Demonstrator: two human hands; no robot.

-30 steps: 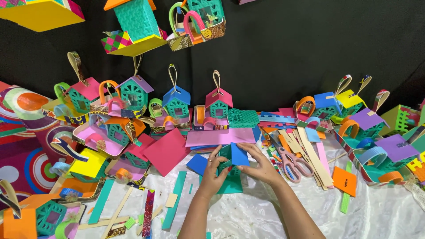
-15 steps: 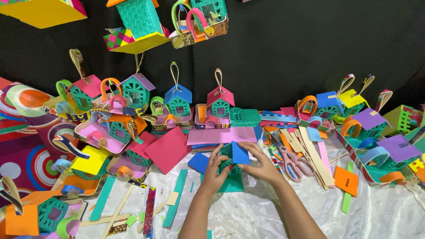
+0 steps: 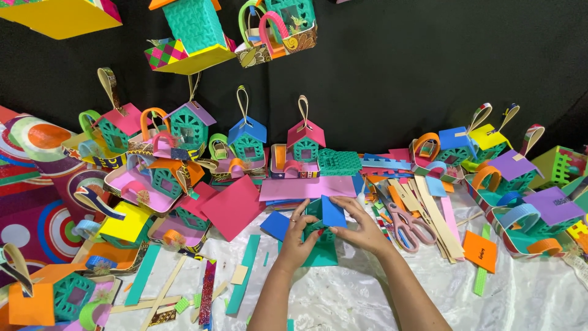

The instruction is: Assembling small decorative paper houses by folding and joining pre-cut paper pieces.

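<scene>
Both hands meet over a small teal paper house with a blue folded roof, low in the middle of the view. My left hand grips the house's left side and my right hand pinches the roof's right edge. The house stands on a teal paper square on white cloth. A blue paper piece lies just left of my left hand.
Many finished paper houses with loop handles stand in a row behind, such as a blue-roofed one and a pink-roofed one. Pink sheets, scissors, paper strips and an orange card lie around. More houses hang overhead.
The hands have stayed on the teal house, with only small finger shifts on the blue roof. The view has drifted slightly.
</scene>
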